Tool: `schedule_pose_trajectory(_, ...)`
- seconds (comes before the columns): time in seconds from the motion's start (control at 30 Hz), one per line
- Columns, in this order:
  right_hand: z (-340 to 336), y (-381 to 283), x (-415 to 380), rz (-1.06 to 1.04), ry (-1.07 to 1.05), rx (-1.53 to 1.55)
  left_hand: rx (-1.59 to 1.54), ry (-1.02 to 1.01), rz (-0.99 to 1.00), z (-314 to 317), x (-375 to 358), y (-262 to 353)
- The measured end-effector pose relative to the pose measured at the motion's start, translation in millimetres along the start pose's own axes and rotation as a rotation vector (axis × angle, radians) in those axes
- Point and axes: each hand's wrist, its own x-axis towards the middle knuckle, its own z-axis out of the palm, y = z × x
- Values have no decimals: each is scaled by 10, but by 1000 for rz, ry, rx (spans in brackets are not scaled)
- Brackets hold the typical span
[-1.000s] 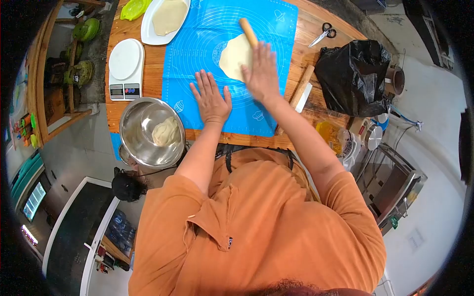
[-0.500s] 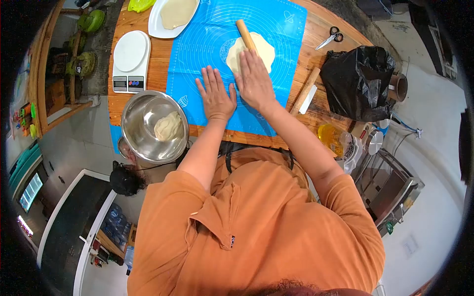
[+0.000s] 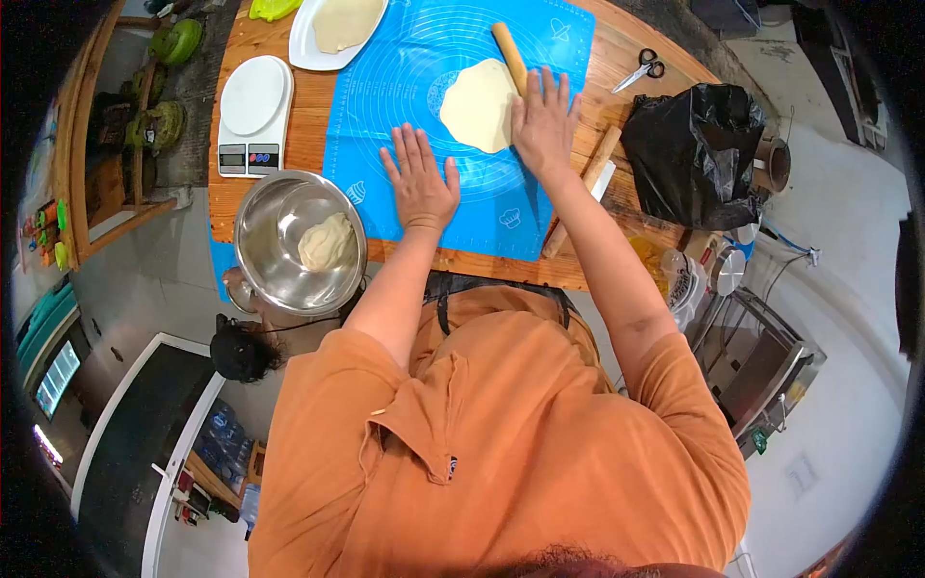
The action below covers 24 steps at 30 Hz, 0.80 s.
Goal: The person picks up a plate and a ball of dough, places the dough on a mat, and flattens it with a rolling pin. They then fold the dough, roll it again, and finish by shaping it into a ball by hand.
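Note:
My right hand [image 3: 545, 130] lies flat with fingers stretched over the lower end of a wooden rolling pin [image 3: 508, 55]. The pin slants along the right edge of a flat, pale sheet of dough [image 3: 477, 104], and my palm hides part of it. Palm down on the blue silicone mat [image 3: 385, 106], my left hand [image 3: 422, 181] is open with its fingers spread, left of and below the dough. Left of that hand, a steel bowl [image 3: 252, 265] holds a lump of dough [image 3: 326, 241].
A white kitchen scale [image 3: 253, 101] and a white dish [image 3: 310, 58] with another dough sheet stand at the left. Scissors [image 3: 640, 69], a second wooden stick [image 3: 604, 154], a black plastic bag [image 3: 694, 154] and a container of yellow oil [image 3: 647, 258] are at the right.
My right hand and the rolling pin have moved right, from over the dough's middle to its right edge. More of the dough sheet shows. My left hand has stayed in place.

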Motion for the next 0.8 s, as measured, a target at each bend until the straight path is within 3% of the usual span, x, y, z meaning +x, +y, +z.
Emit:
schedule_pose_trajectory(0.07, -32, 94, 37, 121, 33, 1, -2, 1, -6, -4, 1, -13)
schedule_pose_trajectory(0.23, -236, 257, 60, 128, -13, 58, 6, 21, 7, 30, -10, -21)
schedule_pose_trajectory(0.3, -309, 245, 35, 32, -64, 25, 5, 20, 6, 31, -20, -26)
schedule_pose_trajectory(0.43, -267, 225, -8, 75, 11, 190, -4, 37, 10, 28, -19, -28)
schedule_pose_trajectory(0.53, -327, -59, -268, -59, 37, 197, -33, 53, 7, 13, -24, -26)
schedule_pose_trajectory(0.6, -320, -210, -454, -205, -48, 296, -49, 73, 4, 15, -22, -26)
schedule_pose_trajectory(0.67, -254, -286, -566, -219, -114, 308, -61, 92, 0, 2, -38, -45)
schedule_pose_trajectory(0.8, -178, -334, -682, -231, -56, 11, -204, 167, 38, -19, -51, -99)
